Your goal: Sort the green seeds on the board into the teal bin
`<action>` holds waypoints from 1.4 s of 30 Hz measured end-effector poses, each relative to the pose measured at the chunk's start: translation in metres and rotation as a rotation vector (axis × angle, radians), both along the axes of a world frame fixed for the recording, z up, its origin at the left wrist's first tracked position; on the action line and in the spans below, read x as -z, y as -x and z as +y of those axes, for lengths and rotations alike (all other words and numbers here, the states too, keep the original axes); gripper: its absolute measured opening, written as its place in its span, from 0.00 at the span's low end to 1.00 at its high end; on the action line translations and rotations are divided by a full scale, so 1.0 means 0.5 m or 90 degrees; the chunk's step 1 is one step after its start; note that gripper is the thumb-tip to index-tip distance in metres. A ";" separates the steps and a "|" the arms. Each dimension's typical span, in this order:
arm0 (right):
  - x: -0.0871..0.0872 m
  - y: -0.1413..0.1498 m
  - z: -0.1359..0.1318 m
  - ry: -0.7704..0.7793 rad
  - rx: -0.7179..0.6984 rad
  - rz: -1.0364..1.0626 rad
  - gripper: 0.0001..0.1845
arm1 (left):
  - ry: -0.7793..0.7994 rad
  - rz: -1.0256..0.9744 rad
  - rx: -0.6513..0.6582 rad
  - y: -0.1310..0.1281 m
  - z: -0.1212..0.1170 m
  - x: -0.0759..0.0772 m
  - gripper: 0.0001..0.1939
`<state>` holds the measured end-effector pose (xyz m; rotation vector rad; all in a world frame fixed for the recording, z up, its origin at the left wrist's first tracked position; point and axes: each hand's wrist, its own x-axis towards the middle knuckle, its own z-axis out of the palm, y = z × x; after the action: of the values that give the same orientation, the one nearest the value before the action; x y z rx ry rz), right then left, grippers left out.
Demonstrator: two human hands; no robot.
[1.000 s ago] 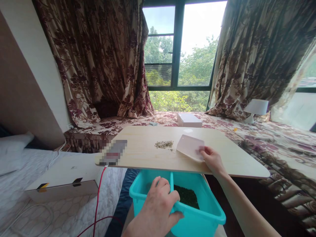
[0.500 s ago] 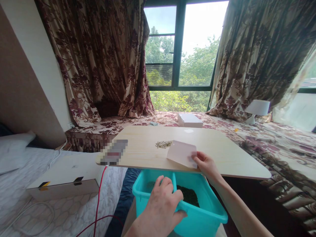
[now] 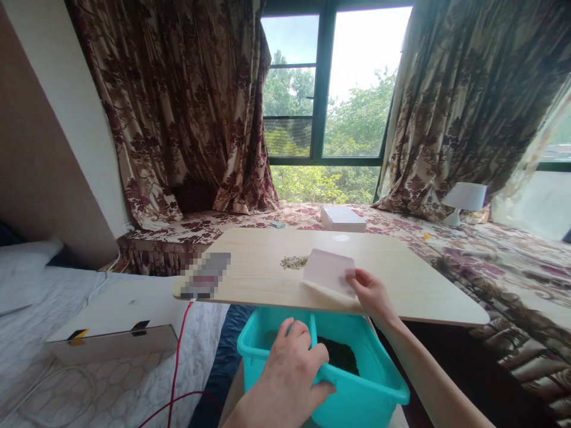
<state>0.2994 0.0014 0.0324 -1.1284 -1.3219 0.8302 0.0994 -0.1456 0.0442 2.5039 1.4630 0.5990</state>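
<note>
My right hand (image 3: pixel 368 291) pinches the right edge of a thin, translucent flat plastic sheet (image 3: pixel 328 270), held tilted just above the tabletop. To the left of the sheet lies a small heap of pale green-brown grains (image 3: pixel 293 262). Below the table's front edge stands a turquoise bin (image 3: pixel 383 380) split by a divider. My left hand (image 3: pixel 297 371) is closed over its near rim, by the divider, with the thumb on the outside. Dark loose matter (image 3: pixel 341 356) lies in the right compartment. My left hand hides part of the left compartment.
On the pale wooden table (image 3: pixel 414 279), a blurred-out phone-like device (image 3: pixel 207 276) with a red cable (image 3: pixel 178 356) lies at the left. A white box (image 3: pixel 120 321) rests on the bed. Behind the table are another white box (image 3: pixel 343 219) and a lamp (image 3: pixel 464 196).
The plastic sheet has lifted slightly and tilted more upright in my right hand. My left hand stays on the bin.
</note>
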 end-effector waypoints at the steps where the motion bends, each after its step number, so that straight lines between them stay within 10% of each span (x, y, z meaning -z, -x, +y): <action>1: 0.001 0.004 0.000 0.000 0.001 -0.003 0.21 | -0.003 -0.003 0.001 0.000 0.000 0.001 0.13; 10: -0.005 0.050 -0.048 0.009 -0.217 -0.062 0.20 | -0.011 0.000 0.006 0.006 -0.005 -0.005 0.12; 18: -0.011 -0.031 0.023 -0.047 0.060 -0.022 0.23 | 0.007 -0.043 -0.028 0.065 -0.016 0.006 0.12; 42: -0.012 -0.024 0.018 -0.031 0.011 -0.034 0.14 | 0.039 -0.055 -0.103 0.108 -0.025 0.004 0.07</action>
<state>0.3114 0.0105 0.0386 -1.1290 -1.3681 0.7566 0.0452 -0.1581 0.0420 2.2984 1.6356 0.6693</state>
